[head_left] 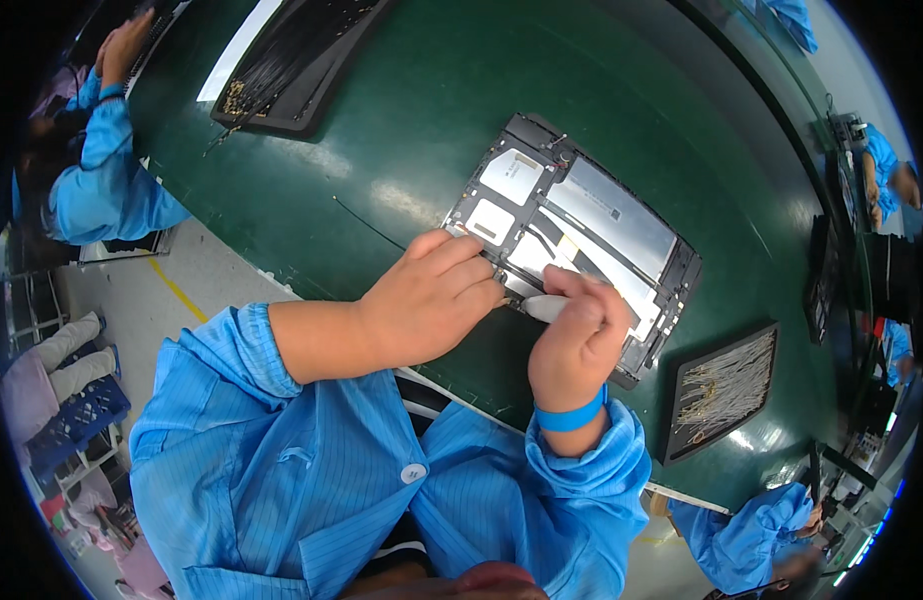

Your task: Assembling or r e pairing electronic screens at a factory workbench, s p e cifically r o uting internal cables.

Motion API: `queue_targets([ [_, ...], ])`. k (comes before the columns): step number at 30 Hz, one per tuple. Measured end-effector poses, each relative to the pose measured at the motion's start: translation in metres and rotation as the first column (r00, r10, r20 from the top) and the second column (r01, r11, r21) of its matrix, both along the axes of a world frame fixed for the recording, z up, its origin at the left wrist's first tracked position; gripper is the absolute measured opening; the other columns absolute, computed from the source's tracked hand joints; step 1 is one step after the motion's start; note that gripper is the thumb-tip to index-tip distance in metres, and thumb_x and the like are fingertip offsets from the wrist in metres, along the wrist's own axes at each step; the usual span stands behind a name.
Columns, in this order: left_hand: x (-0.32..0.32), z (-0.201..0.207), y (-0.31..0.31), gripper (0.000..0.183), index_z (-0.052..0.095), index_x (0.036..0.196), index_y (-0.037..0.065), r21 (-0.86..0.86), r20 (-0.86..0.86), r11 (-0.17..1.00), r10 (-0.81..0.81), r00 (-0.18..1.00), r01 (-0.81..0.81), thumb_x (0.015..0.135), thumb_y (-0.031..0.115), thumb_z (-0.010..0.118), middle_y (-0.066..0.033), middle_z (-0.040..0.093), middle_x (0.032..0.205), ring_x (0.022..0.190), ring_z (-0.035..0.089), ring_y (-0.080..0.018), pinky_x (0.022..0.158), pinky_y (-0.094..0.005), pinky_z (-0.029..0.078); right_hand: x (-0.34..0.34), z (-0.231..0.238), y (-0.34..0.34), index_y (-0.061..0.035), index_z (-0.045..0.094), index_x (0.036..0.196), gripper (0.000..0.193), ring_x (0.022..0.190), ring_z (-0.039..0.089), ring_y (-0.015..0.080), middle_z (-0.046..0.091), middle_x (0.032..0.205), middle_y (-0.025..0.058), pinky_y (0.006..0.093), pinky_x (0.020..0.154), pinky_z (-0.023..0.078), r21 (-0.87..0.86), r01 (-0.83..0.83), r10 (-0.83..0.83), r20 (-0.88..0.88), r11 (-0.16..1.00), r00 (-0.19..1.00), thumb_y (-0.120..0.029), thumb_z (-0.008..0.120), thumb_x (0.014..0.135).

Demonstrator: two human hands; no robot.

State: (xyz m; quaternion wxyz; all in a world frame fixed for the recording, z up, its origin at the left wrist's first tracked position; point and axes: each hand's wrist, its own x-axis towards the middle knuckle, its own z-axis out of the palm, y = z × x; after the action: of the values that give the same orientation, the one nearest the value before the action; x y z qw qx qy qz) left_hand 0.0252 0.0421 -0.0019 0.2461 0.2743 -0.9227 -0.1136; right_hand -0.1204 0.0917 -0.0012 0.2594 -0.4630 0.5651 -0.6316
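An opened tablet lies slanted on the green table, its silver battery plates, black frame and flat cables exposed. My left hand is closed at its near left edge, fingertips pressed together. A thin black cable runs out from those fingers across the table to the left; the part under them is hidden. My right hand grips a white pen-shaped tool, pointing left over the tablet's near edge beside my left fingertips. Its tip is hard to make out.
On the green table, a black tray of black cables stands at the far left. Another tray, with pale cables, is at the right. Co-workers in blue sit to the left and lower right.
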Motion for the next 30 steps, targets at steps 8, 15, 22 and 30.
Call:
queue_targets([
  [8, 0.001, 0.006, 0.003, 0.014, 0.054, 0.08, 0.005, 0.008, 0.031, 1.0, 0.018, 0.999, -0.018, 0.068, 0.012, 0.056, -0.0068, 0.05, 0.086, 0.094, 0.043, -0.0267, 0.08, -0.0393, 0.033, -0.001, 0.017, -0.007, -0.0023, 0.055, 0.078, 0.01, 0.067, 0.054, 0.029, 0.056, 0.075, 0.0134, 0.0342, 0.06, 0.043, 0.115, -0.202, 0.232, -0.417, 0.973, 0.879, -0.01, 0.054, 0.072],
  [15, 0.022, 0.034, 0.016, 0.031, 0.052, 0.08, 0.004, 0.987, 0.152, -0.034, 0.484, 0.862, -0.155, 0.081, 0.034, 0.048, -0.0023, 0.054, 0.072, 0.054, 0.05, -0.0097, 0.048, -0.0235, 0.041, -0.018, 0.018, -0.018, 0.0027, 0.028, 0.11, 0.044, 0.045, 0.046, 0.012, 0.054, 0.069, 0.0104, 0.0233, 0.045, 0.039, 0.274, -0.026, -0.098, 0.43, 0.961, 0.898, -0.035, 0.03, 0.087],
  [22, 0.021, 0.013, -0.011, 0.026, 0.047, 0.093, 0.004, 0.973, 0.06, -0.158, 0.877, 0.477, 0.168, 0.08, 0.026, 0.049, -0.0001, 0.051, 0.072, 0.053, 0.049, -0.0071, 0.046, -0.0181, 0.04, -0.013, 0.024, -0.019, 0.0036, 0.027, 0.111, 0.053, 0.053, 0.049, 0.0168, 0.054, 0.074, 0.0139, 0.0264, 0.046, 0.04, 0.271, -0.05, -0.084, 0.461, 0.961, 0.883, -0.042, 0.032, 0.085],
  [30, 0.042, 0.038, 0.024, 0.031, 0.049, 0.102, 0.0, 0.942, 0.228, -0.307, 0.297, 0.927, -0.134, 0.079, 0.021, 0.051, -0.0058, 0.054, 0.078, 0.058, 0.051, -0.0083, 0.048, -0.0205, 0.041, -0.014, 0.023, -0.014, 0.0019, 0.028, 0.111, 0.05, 0.059, 0.051, 0.0179, 0.054, 0.075, 0.0134, 0.0273, 0.047, 0.042, 0.284, -0.067, -0.078, 0.472, 0.957, 0.878, -0.04, 0.032, 0.085],
])
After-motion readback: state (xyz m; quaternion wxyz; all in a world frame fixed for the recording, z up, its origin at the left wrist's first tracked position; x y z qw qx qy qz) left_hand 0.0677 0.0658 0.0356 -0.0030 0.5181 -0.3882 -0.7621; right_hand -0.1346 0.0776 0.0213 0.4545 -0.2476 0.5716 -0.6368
